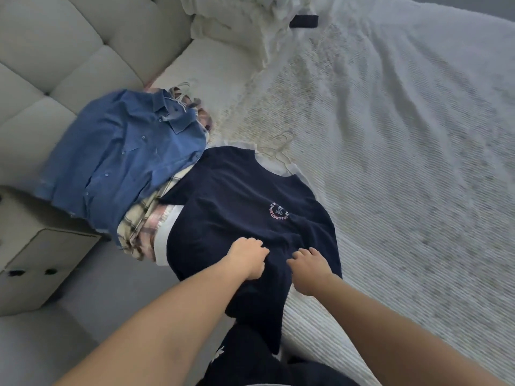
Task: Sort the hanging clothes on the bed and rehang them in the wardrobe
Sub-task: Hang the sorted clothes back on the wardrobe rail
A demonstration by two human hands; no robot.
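Navy T-shirt [245, 196] lies on the bed [404, 162] over a white garment [164, 240]. Left hand [248, 257] clutches its lower cloth; right hand [309, 270], fingers curled, seems to pinch it too. Blue shirt [122, 157] tops a plaid pile [139, 218] beside it.

Both hands [250, 257] on navy T-shirt [239, 207]

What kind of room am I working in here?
Most likely a bedroom: a bed with a white textured bedspread, a padded headboard, pillows and a bedside cabinet. Both hands are on a navy T-shirt.
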